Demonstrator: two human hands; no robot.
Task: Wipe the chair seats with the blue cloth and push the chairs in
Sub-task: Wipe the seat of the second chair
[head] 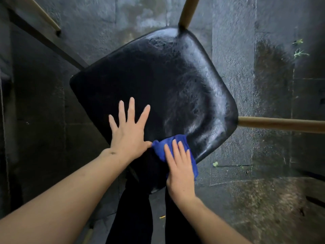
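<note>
A black glossy chair seat (158, 81) fills the middle of the view, seen from above, with light wooden legs (281, 124) sticking out at the top and right. My left hand (130, 131) lies flat on the near left part of the seat, fingers spread, holding nothing. My right hand (179, 171) presses flat on a crumpled blue cloth (161, 147) at the seat's near edge. The cloth's lower part is hidden under my palm.
Dark wet stone paving (255, 85) surrounds the chair. A wooden leg and dark frame (45, 20) of other furniture cross the top left. Small weeds (299, 50) grow in a joint at the right. My dark trouser legs (137, 217) stand below the seat.
</note>
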